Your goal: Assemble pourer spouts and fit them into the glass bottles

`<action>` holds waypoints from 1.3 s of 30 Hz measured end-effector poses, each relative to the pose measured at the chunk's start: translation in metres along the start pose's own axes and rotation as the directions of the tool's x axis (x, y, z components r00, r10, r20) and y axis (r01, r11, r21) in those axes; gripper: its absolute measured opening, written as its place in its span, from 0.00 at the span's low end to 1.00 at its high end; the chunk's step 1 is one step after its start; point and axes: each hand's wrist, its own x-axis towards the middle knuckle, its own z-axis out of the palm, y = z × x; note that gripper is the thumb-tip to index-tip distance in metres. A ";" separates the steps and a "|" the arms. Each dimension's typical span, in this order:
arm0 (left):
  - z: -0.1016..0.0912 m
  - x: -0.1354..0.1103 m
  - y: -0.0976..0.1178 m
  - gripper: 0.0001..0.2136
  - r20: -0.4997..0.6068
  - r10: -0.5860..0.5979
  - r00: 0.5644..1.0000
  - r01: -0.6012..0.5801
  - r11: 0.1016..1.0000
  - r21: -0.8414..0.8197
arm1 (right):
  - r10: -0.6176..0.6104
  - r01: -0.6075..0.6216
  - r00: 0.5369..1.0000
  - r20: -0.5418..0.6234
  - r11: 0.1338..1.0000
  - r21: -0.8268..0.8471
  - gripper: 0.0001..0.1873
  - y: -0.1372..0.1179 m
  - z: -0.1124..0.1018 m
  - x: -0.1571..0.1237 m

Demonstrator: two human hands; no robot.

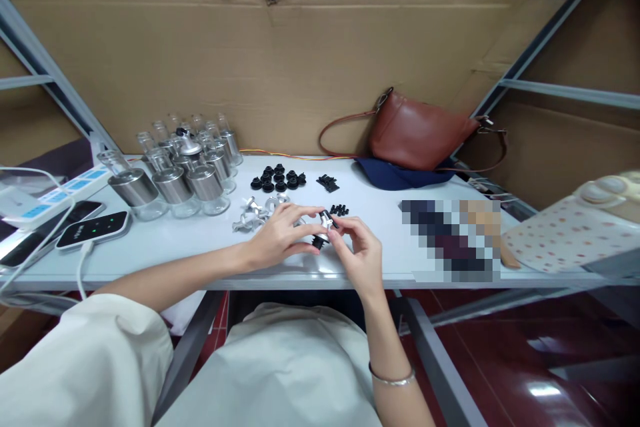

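Between my two hands is a bottle pour spout (325,225), silver with a black base and a black top piece. My left hand (283,235) is closed on it from the left, fingers and thumb reaching its side. From the right, the thumb and fingers of my right hand (357,253) pinch the same spout. Silver spout parts (250,215) lie just beyond my left hand. Small black caps (339,210) sit past the spout. Farther back are a cluster of black stoppers (277,178) and a pile of flat black pieces (327,182).
Several glass bottles with steel bands (173,183) stand at the back left, one with a spout fitted (189,141). At the left are a power strip (60,193) and a phone-like device (93,230). A brown handbag (420,130) rests on dark blue cloth (395,175) at the right.
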 end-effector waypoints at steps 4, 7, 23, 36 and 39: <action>-0.001 -0.001 -0.001 0.16 -0.018 -0.038 0.999 0.038 0.999 -0.005 | 0.033 -0.037 0.996 0.082 0.998 0.047 0.21 0.000 0.000 0.000; 0.000 -0.002 -0.001 0.16 -0.017 -0.038 0.999 0.038 0.999 -0.024 | 0.116 -0.127 0.989 0.088 0.983 0.136 0.20 0.000 0.000 -0.001; 0.002 -0.005 0.000 0.16 -0.029 0.000 1.000 -0.002 0.996 -0.084 | 0.244 -0.271 0.961 0.131 0.926 0.265 0.15 -0.002 -0.003 0.000; 0.002 -0.005 0.000 0.16 -0.017 -0.032 0.999 0.030 0.991 -0.131 | 0.217 -0.238 0.970 0.114 0.942 0.237 0.17 0.000 -0.003 0.000; 0.003 -0.005 -0.001 0.16 -0.006 -0.059 0.998 0.058 0.986 -0.154 | 0.176 -0.199 0.978 0.111 0.947 0.251 0.21 -0.001 -0.001 0.001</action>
